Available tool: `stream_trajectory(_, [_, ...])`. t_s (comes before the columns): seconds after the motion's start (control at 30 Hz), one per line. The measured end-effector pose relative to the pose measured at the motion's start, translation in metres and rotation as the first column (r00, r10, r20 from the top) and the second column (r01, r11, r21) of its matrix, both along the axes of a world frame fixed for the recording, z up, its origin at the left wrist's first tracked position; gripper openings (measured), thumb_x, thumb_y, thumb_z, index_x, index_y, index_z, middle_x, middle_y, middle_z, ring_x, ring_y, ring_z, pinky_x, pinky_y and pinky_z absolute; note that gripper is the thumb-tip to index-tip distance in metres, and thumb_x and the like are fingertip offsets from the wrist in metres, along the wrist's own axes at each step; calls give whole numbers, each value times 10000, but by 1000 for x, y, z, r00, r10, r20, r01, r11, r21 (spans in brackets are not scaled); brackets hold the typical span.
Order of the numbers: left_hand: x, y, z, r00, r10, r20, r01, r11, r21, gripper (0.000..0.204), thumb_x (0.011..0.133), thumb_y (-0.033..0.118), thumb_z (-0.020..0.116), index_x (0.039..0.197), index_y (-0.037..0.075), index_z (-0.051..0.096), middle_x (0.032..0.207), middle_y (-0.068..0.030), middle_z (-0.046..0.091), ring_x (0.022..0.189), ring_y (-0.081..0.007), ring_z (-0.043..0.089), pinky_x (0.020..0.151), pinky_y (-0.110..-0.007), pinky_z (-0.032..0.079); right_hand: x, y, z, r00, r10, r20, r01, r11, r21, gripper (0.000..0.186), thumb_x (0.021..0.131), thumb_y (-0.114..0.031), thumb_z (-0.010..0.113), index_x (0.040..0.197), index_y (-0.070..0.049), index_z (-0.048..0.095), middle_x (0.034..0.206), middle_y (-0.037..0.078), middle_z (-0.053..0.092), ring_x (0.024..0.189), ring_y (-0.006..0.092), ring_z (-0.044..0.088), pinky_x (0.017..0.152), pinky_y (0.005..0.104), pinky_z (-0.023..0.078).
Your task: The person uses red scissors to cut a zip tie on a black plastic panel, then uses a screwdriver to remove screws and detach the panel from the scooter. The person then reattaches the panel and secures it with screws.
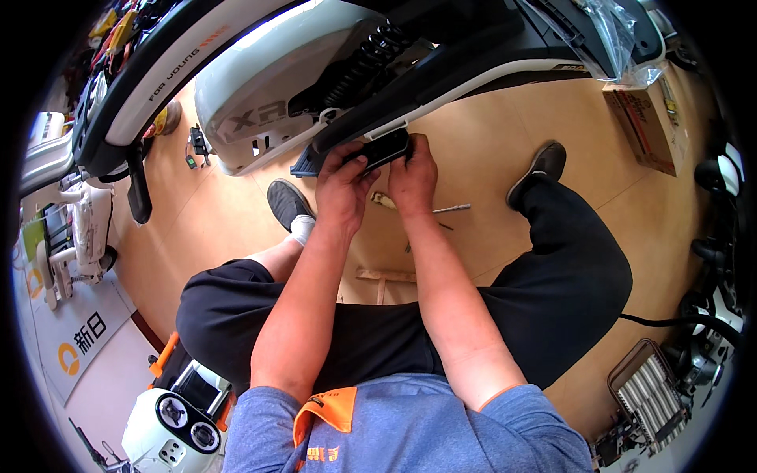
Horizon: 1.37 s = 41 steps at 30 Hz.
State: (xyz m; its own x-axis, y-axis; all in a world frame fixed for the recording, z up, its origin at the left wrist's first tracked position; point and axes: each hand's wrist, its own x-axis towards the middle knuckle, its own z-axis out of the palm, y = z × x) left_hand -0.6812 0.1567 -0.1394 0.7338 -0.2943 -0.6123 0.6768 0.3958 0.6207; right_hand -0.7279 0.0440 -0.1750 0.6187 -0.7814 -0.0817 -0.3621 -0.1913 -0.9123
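Ahead of me is a scooter, its grey-white side panel [256, 94] and black coil-spring shock absorber [367, 67] showing. Both my hands are at the scooter's lower edge, around a short, dark, oblong part [386, 150]. My left hand [344, 181] grips its left end, thumb on top and fingers curled. My right hand [414, 177] closes on its right end, fingertips partly hidden. Whether the part is fixed to the scooter, I cannot tell. On the floor beneath my hands lie a tan-handled tool [384, 200] and a thin metal rod tool [453, 209], partly covered by my right forearm.
My legs are spread on either side. A wooden stool or board [386, 275] shows between them. A cardboard box [646, 130] stands at the far right, with clear plastic wrap [607, 35] above it. A white scooter front [169, 430] sits at the lower left.
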Motion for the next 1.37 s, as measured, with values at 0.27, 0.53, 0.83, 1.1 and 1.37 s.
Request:
stream_trajectory(0.27, [2,-2,4,999,-35,-1,35,999,14,294,995,-15,542,1274,45,611,1276,-107,627,1109,-236,622,912,-370,554,-5,-4,-21,994,97,58,-110,946,304,88,977,-88,559,1012,-28,613,786,146,679,735,324,691,663,472,518])
stream_trajectory(0.53, [3,-2,-1,998,-58,9,58,998,-2,337,992,-19,530,1320,21,596,1284,-122,624,1131,-253,618,924,-373,558,-12,19,-17,989,-142,31,53,549,834,187,1031,-64,491,1181,39,535,1084,170,653,860,215,696,728,364,600])
stream_trajectory(0.83, [2,-6,4,999,-44,-15,44,997,56,358,991,-24,536,1343,26,582,1277,-132,629,1124,-261,638,910,-359,577,-17,12,-6,995,-78,68,-1,652,758,205,961,-39,614,1143,55,615,968,117,709,837,188,705,737,325,598])
stream_trajectory(1.1, [-5,-6,9,997,-63,43,55,985,161,307,987,-27,569,1284,45,598,1213,-99,659,1063,-224,654,870,-359,566,-15,6,-9,992,-54,115,-61,590,805,212,908,-12,685,1119,-2,677,912,51,698,751,139,616,665,289,510])
stream_trajectory(1.37, [-11,2,6,998,-62,-21,65,987,147,265,984,14,628,1245,58,619,1181,-102,671,1031,-219,671,868,-353,571,-17,16,-5,960,-125,250,-166,467,869,356,1012,-145,653,1350,-52,588,1156,39,686,990,132,668,831,274,550])
